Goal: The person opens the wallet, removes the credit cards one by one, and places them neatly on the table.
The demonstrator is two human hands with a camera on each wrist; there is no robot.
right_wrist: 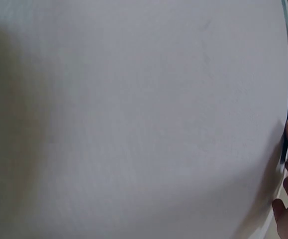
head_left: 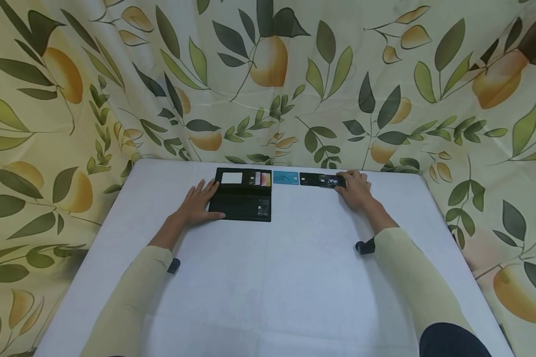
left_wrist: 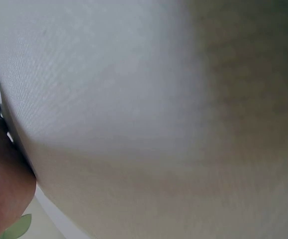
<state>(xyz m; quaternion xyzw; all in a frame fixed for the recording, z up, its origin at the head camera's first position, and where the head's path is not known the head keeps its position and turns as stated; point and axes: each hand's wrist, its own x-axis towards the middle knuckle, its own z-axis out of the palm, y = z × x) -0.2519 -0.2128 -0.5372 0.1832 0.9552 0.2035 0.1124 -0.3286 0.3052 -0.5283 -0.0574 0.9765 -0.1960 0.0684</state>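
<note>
An open black wallet (head_left: pixel 238 206) lies flat near the table's far edge, with a white card (head_left: pixel 231 178) and several other cards in its upper half and a clear slot at lower right. My left hand (head_left: pixel 196 204) rests on its left edge, fingers spread. Right of the wallet, a blue card (head_left: pixel 286 177), a black card (head_left: pixel 309 179) and a black VIP card (head_left: pixel 328 184) lie in a row. The right hand (head_left: pixel 356 189) holds the VIP card's right end between thumb and fingers. Both wrist views show only part of each hand, at the frame's edge.
A white cloth covers the table (head_left: pixel 268 277). Behind it hangs a curtain (head_left: pixel 268 109) printed with fruit and leaves. A dark wrist device (head_left: pixel 365 247) sits at the right cuff, and another (head_left: pixel 174 266) at the left cuff.
</note>
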